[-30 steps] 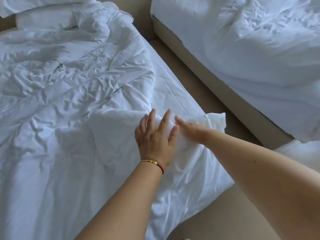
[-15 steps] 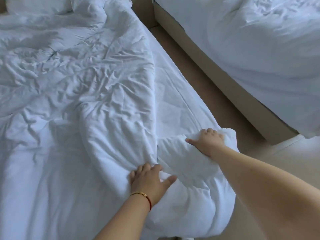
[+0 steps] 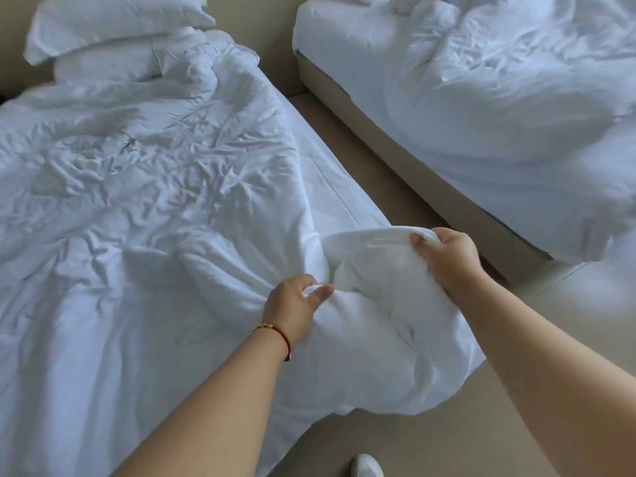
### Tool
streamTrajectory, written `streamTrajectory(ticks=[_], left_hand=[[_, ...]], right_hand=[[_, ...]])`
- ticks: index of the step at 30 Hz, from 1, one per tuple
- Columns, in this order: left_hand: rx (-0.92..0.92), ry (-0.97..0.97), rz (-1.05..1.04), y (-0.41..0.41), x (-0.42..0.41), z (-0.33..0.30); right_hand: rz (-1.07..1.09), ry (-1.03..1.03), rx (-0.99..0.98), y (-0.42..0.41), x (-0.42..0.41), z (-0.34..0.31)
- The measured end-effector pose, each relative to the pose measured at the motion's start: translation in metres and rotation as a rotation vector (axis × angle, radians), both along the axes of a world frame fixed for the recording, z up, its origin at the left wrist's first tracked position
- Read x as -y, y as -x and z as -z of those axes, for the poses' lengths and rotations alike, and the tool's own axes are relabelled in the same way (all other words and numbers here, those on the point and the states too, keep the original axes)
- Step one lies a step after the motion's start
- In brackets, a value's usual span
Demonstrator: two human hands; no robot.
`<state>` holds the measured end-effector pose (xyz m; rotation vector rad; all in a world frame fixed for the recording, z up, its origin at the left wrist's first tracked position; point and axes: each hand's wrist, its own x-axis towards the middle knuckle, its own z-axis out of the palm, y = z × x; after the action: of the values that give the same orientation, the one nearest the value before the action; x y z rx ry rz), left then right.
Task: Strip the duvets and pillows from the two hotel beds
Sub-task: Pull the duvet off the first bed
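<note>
A crumpled white duvet (image 3: 144, 173) covers the near bed on the left. Its foot corner is bunched up at the bed's right edge. My left hand (image 3: 292, 304) grips a fold of that corner, fingers curled round the fabric. My right hand (image 3: 447, 259) grips the raised edge of the same corner, a little higher and further right. Two white pillows (image 3: 110, 32) lie stacked at the head of this bed. A second rumpled duvet (image 3: 499, 98) lies on the far bed at the right.
A beige floor aisle (image 3: 389, 187) runs between the two beds. The far bed's beige base (image 3: 395, 132) borders it on the right. The toe of a white shoe (image 3: 366, 464) shows at the bottom edge.
Both hands went from lying flat on the duvet corner to gripping it. The corner has been pulled toward me and lifted off the bed's edge.
</note>
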<state>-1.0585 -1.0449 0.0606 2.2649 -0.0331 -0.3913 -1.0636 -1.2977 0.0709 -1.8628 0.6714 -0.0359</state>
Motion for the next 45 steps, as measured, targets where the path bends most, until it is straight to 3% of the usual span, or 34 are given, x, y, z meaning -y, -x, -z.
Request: streamTrajectory(ticks=[4,7,13,18,22,25,27,30,32,35,36,38,41,43,45], left_hand=[[0.091,0.057,0.12,0.025,0.049,-0.032],[0.074,0.061,0.216,0.061,0.074,-0.04],[-0.161,0.313,0.01,0.121,0.088,-0.044],[-0.552,0.611,-0.228,0.126,0.098,-0.044],[-0.517,0.604,-0.323,0.11,0.103,-0.022],[-0.537,0.737,-0.221,0.097,0.115,-0.015],[-0.548,0.8,-0.109,0.089,0.129,-0.016],[-0.553,0.797,0.001,0.071,0.149,-0.015],[-0.537,0.71,0.032,0.059,0.162,-0.013],[-0.512,0.572,0.065,0.042,0.178,-0.014],[-0.511,0.563,0.072,0.036,0.182,-0.017],[-0.505,0.588,-0.011,0.018,0.188,-0.023],[-0.42,0.645,-0.358,-0.011,0.192,-0.027],[-0.345,0.599,-0.473,-0.025,0.19,-0.026],[-0.311,0.495,-0.516,-0.031,0.182,-0.021]], right_hand=[[0.285,0.077,0.124,0.065,0.052,-0.035],[0.313,0.272,0.062,0.108,0.073,-0.045],[-0.134,0.54,-0.077,0.169,0.027,-0.044],[-0.623,0.401,-0.146,0.172,0.0,-0.05],[-0.882,0.196,-0.376,0.141,0.012,-0.055],[-0.615,-0.118,-0.39,0.084,0.031,-0.041],[-0.431,-0.204,-0.443,0.032,0.043,-0.024],[-0.392,-0.461,-0.574,-0.037,0.048,-0.014],[-0.432,-0.417,-0.591,-0.071,0.041,-0.01],[-0.46,-0.141,-0.481,-0.1,0.029,-0.003],[-0.389,-0.19,-0.419,-0.109,0.031,-0.001],[-0.201,-0.4,-0.263,-0.121,0.053,-0.01],[0.107,-0.533,-0.022,-0.135,0.133,-0.03],[0.28,-0.48,0.04,-0.137,0.19,-0.03],[0.366,-0.277,-0.012,-0.13,0.226,-0.025]])
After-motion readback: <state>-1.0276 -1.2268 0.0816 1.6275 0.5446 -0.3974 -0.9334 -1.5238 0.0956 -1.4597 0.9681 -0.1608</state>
